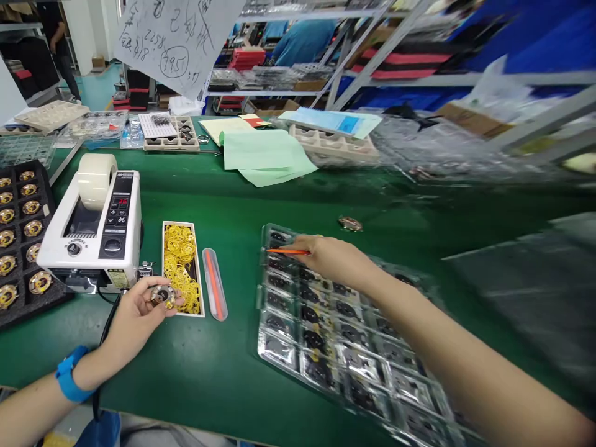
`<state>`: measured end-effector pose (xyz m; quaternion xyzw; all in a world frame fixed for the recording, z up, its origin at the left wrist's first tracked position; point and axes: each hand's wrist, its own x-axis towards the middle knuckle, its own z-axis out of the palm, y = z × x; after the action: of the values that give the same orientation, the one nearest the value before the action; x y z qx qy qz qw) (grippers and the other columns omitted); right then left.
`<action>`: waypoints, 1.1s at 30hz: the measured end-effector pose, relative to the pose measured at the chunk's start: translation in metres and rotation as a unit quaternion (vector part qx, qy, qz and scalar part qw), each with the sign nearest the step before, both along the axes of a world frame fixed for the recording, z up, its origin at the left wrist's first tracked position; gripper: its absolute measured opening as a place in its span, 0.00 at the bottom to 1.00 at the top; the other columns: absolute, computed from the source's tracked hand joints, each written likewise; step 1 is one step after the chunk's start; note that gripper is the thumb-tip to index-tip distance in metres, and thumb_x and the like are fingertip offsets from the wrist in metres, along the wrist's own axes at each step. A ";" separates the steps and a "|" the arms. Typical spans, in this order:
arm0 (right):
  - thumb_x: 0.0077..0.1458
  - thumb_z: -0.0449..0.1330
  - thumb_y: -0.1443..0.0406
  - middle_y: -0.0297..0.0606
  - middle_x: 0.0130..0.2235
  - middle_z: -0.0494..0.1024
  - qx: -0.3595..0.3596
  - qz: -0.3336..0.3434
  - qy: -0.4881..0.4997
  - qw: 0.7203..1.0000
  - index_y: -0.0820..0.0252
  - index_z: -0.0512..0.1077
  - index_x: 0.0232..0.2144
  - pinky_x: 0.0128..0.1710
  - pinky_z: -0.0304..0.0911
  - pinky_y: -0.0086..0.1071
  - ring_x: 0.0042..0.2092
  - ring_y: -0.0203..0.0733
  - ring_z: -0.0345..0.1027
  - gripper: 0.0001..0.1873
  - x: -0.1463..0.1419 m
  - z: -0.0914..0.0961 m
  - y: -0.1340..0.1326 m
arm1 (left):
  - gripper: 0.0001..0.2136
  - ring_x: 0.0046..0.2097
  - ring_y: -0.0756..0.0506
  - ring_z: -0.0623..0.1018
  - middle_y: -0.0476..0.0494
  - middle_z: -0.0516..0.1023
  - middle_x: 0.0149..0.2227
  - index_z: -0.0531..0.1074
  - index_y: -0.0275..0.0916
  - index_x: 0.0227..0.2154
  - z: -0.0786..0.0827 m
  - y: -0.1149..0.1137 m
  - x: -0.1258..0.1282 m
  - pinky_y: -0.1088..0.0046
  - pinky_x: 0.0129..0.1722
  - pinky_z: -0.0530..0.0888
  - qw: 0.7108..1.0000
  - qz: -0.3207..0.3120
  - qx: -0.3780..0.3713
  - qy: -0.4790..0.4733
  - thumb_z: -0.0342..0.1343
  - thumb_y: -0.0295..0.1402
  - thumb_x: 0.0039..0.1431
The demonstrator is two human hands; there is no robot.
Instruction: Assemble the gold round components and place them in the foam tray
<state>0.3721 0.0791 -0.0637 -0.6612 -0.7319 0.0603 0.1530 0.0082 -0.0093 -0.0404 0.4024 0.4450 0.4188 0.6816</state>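
My left hand (135, 313) is closed round a small round gold and black part (162, 296), held just in front of a white box of yellow rubber bands (180, 266). My right hand (328, 256) reaches over a clear plastic blister tray (326, 335) of black parts and pinches a thin orange stick (287, 251), whose tip points left over the tray's far left corner. A blue band sits on my left wrist.
A white tape dispenser (95, 226) with a tape roll stands at left, beside a black tray of gold parts (21, 236). A clear tube with an orange stick (215, 284) lies by the rubber-band box. One loose round part (350, 223) lies farther back. Green papers (265, 155), beige trays and shelving stand behind.
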 end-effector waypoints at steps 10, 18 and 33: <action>0.51 0.60 0.66 0.42 0.20 0.70 -0.089 -0.013 -0.068 0.994 0.57 0.66 0.15 0.21 0.46 0.33 0.20 0.42 0.61 0.14 -0.016 0.003 0.013 | 0.15 0.45 0.41 0.81 0.46 0.82 0.38 0.69 0.41 0.42 0.001 -0.002 0.001 0.59 0.50 0.75 0.998 -0.017 -0.051 -0.027 0.58 0.28 0.48; 0.63 0.44 0.55 0.37 0.25 0.69 -0.026 0.058 0.063 0.996 0.56 0.67 0.30 0.21 0.54 0.31 0.23 0.40 0.61 0.18 -0.101 0.017 -0.048 | 0.16 0.48 0.41 0.80 0.44 0.81 0.43 0.69 0.42 0.44 -0.004 -0.003 0.002 0.59 0.53 0.73 0.996 -0.045 -0.045 -0.069 0.57 0.26 0.51; 0.57 0.58 0.51 0.39 0.33 0.75 -0.146 0.081 0.482 0.860 0.56 0.73 0.27 0.36 0.67 0.34 0.36 0.44 0.70 0.16 -0.169 0.014 -0.090 | 0.16 0.54 0.42 0.75 0.45 0.76 0.49 0.71 0.47 0.50 -0.010 -0.008 0.000 0.59 0.56 0.71 0.990 -0.114 -0.027 -0.082 0.59 0.33 0.58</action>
<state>0.2031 -0.0114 -0.0492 -0.5027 -0.6003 0.4899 0.3832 0.0085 -0.0176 -0.0506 0.3967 0.3500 0.3575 0.7696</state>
